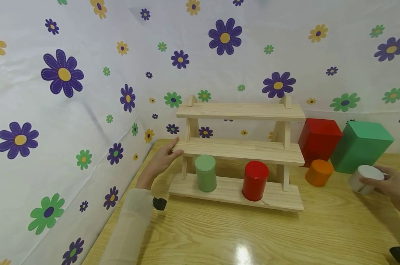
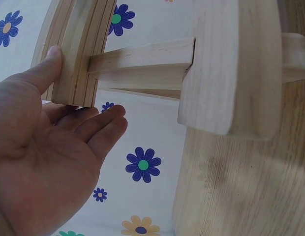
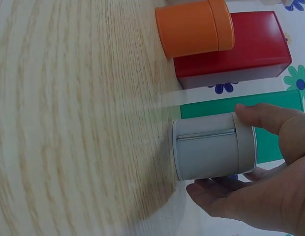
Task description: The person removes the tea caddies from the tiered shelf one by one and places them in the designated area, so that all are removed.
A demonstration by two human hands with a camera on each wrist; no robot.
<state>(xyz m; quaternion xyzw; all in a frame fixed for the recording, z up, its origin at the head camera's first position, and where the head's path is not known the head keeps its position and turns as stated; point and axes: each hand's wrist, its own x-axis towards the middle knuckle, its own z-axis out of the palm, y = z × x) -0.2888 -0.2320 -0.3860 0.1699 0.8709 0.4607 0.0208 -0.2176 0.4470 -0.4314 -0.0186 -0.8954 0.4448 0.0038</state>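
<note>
The person's right hand (image 3: 275, 194) grips a white tin (image 3: 209, 150), thumb on one side near the lid and fingers curled against the other. The tin is a short, plain cylinder, dull greyish-white in the wrist view, with a smooth lid band round its top and a thin metallic seam running straight down its side. It is at the right end of the table (image 1: 233, 235), just in front of the green box (image 1: 362, 145); I can't tell whether its base touches the wood.

The left hand (image 1: 161, 159) pinches the left end of the middle board of a three-tier wooden stand (image 1: 243, 150), thumb on one edge and fingers at the other.

Beside the white tin, an orange tin (image 1: 319, 173) of similar squat shape stands before a red box (image 1: 320, 141). On the stand's lowest board two taller tins sit upright and apart, a pale green tin (image 1: 206, 176) to the left and a glossy red tin (image 1: 254, 182) to the right. Behind everything hangs a white flowered cloth (image 1: 200, 33).
</note>
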